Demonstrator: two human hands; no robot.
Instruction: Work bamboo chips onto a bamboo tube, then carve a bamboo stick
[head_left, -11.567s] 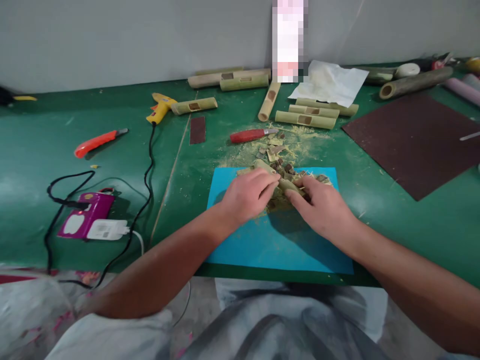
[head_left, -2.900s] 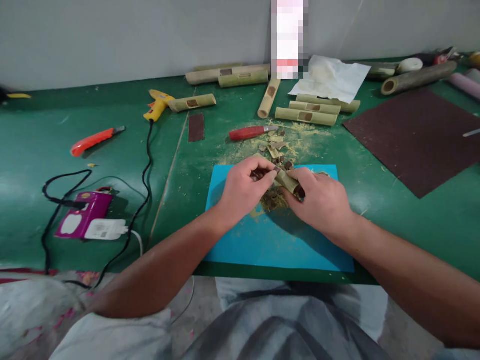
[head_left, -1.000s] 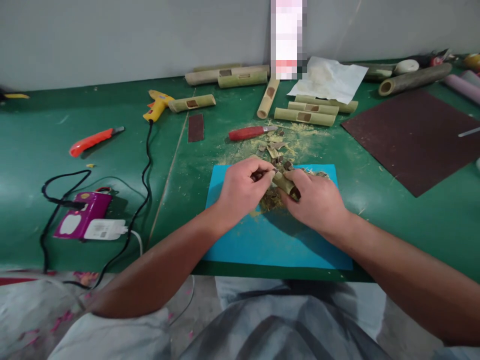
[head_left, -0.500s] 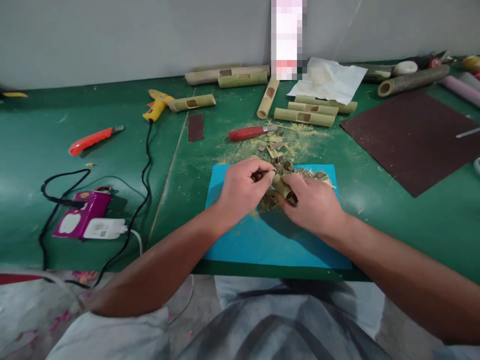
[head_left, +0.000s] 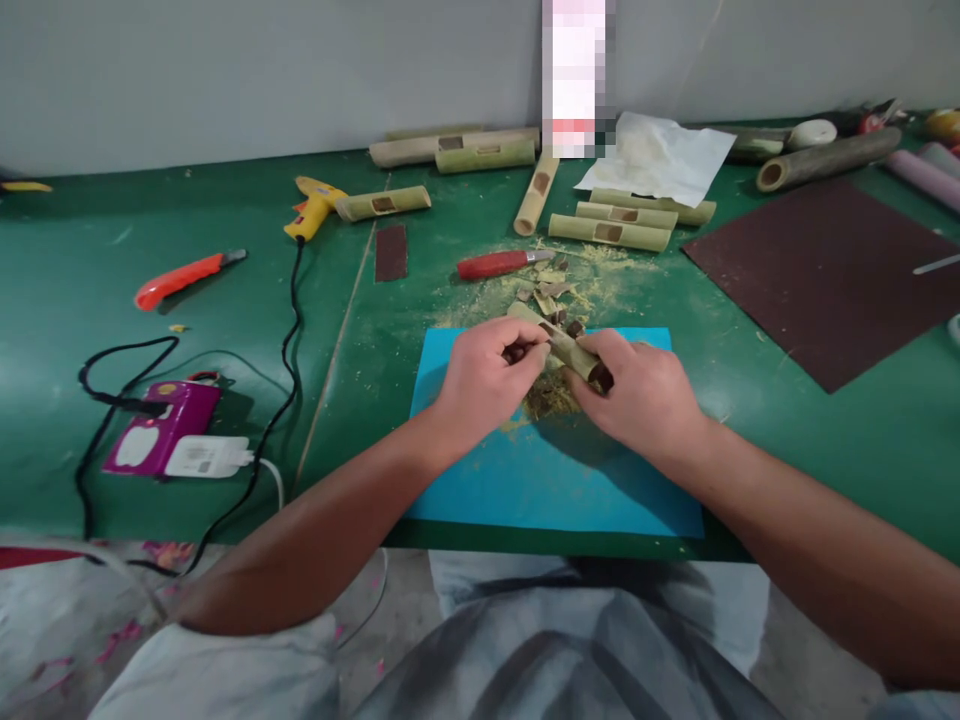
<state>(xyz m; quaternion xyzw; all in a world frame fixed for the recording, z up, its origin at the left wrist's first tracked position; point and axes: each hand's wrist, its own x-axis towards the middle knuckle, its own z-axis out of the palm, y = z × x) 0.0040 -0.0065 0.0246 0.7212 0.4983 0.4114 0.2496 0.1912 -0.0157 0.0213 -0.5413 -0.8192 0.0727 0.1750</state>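
Note:
My right hand (head_left: pixel 637 395) grips a short green bamboo tube (head_left: pixel 564 345) over the blue mat (head_left: pixel 540 480). The tube slants from upper left to lower right, its dark open end by my right fingers. My left hand (head_left: pixel 484 385) is closed in a pinch on a small dark piece (head_left: pixel 517 352) right beside the tube. A heap of bamboo chips and shavings (head_left: pixel 551 398) lies under both hands.
Red-handled knife (head_left: pixel 499 265) and sawdust lie behind the mat. Cut bamboo tubes (head_left: pixel 609 232) line the back, with white paper (head_left: pixel 660 155). Brown sandpaper sheet (head_left: pixel 832 270) at right. Yellow glue gun (head_left: pixel 313 208), orange cutter (head_left: pixel 184 282), purple device (head_left: pixel 161 440) with cords at left.
My right hand has turned and lifted the bamboo tube slightly, so more of its length shows. My left hand stays pinched beside it.

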